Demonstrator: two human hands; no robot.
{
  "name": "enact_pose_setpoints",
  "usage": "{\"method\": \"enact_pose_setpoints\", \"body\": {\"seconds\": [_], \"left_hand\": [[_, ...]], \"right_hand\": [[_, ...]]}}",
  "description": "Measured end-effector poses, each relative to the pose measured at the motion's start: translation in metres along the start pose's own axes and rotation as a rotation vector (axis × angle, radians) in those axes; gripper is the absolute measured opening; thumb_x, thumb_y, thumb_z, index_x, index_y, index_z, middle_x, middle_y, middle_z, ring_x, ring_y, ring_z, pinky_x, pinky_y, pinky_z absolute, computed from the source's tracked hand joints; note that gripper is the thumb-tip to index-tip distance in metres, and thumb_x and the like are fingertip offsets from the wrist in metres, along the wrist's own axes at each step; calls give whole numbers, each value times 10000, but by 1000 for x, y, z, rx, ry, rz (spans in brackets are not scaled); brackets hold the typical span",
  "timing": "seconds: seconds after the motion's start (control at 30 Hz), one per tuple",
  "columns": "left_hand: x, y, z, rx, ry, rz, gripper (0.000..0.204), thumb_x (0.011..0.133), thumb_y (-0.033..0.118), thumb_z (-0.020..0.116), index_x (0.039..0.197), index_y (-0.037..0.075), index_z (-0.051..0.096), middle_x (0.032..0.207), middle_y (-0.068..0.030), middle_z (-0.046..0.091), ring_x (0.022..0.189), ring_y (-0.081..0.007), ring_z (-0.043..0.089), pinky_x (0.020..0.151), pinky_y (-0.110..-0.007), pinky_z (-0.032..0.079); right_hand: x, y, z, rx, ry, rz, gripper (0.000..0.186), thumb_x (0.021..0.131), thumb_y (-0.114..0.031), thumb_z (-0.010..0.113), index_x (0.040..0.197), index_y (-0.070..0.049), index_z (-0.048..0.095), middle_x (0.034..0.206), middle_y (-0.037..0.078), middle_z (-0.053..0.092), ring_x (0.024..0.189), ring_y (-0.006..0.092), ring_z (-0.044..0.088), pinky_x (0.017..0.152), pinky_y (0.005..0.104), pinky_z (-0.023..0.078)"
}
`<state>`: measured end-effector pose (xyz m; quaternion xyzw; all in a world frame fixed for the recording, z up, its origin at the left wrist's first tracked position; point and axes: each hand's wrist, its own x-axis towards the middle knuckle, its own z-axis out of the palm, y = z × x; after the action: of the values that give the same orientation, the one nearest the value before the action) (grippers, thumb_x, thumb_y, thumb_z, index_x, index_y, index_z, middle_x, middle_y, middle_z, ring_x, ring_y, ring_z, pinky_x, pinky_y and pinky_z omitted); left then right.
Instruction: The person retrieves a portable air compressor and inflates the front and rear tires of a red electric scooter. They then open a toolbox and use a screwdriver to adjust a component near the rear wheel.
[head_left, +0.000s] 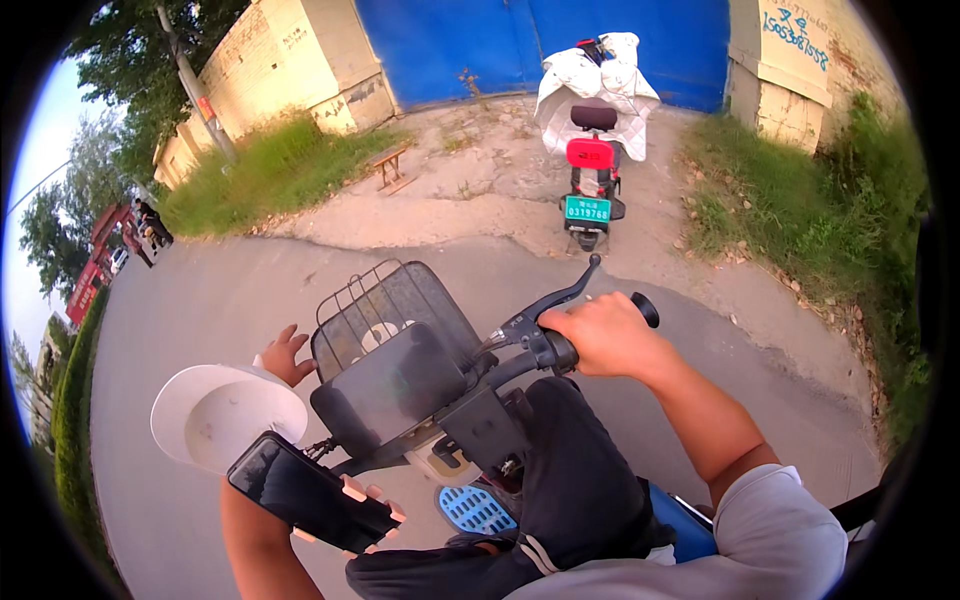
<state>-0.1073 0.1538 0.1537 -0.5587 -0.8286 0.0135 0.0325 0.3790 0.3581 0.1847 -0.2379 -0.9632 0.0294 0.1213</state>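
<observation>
My right hand is wrapped round the right handlebar grip of a scooter or e-bike, just behind the black brake lever. My left hand is off the bar, fingers spread, beside the left edge of the dark front basket; I cannot tell whether it touches. Below that hand a white rounded shell, perhaps a mirror back, covers part of the left forearm. A black phone sits in a holder with pale clamps, over the same forearm. The left grip is hidden.
Ahead, a parked scooter with a white quilted cover stands before a blue gate. A small wooden bench is by the grass. People stand far left near a red structure. A blue sandal shows below.
</observation>
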Motion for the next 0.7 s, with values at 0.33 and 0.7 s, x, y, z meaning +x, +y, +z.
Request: {"method": "enact_pose_setpoints", "body": {"seconds": [0.33, 0.7], "left_hand": [[664, -182, 40, -95, -23, 262, 578, 760, 287, 702, 1251, 30, 538, 1420, -238, 380, 1242, -429, 439, 1026, -451, 393], [1087, -310, -1, -42, -126, 344, 569, 748, 135, 686, 1262, -31, 508, 1453, -250, 333, 1332, -404, 344, 1091, -417, 314]], "right_hand": [[525, 210, 121, -19, 22, 159, 425, 673, -227, 721, 1071, -155, 589, 752, 100, 668, 752, 322, 661, 587, 451, 480], [858, 336, 150, 69, 202, 281, 419, 594, -147, 763, 966, -57, 591, 682, 113, 652, 711, 321, 666, 577, 435, 485]]}}
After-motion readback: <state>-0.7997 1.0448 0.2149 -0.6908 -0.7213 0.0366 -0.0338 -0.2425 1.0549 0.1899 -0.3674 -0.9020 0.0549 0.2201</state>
